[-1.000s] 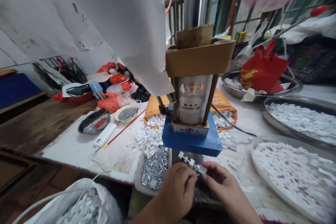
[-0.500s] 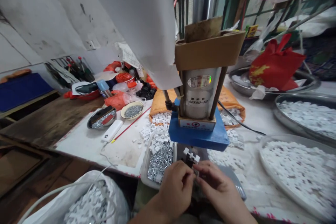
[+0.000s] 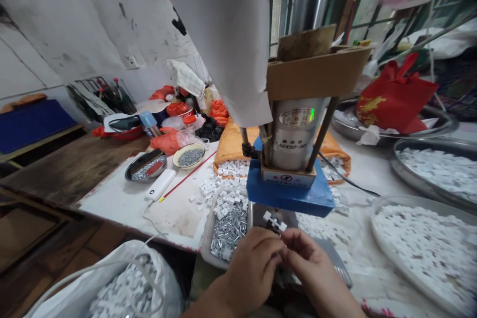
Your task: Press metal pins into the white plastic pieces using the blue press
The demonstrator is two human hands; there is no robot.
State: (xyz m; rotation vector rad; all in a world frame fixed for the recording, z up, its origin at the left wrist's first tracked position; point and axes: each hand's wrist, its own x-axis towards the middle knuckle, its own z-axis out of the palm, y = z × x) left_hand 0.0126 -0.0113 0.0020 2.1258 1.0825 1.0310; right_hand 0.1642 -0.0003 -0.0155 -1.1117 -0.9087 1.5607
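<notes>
My left hand (image 3: 253, 268) and my right hand (image 3: 311, 271) meet fingertip to fingertip at the bottom centre, just in front of the press (image 3: 294, 144). Both are closed in a pinch around something small that I cannot make out. Right behind the fingers, white plastic pieces (image 3: 274, 220) sit on the fixture under the press's blue base (image 3: 288, 194). A clear tray of small metal pins (image 3: 228, 228) lies just left of my left hand.
A round tray of white plastic parts (image 3: 421, 253) lies to the right, with two metal trays (image 3: 436, 166) behind it and a red bag (image 3: 391, 97). Loose white parts (image 3: 223, 191), a power bank (image 3: 161, 185) and bowls of metal bits (image 3: 189, 156) sit left. A bag of white parts (image 3: 122, 288) hangs below.
My hands have drawn closer together, fingertips now touching. The white piece seen at my right fingers a second ago is no longer visible there. The view has shifted left.
</notes>
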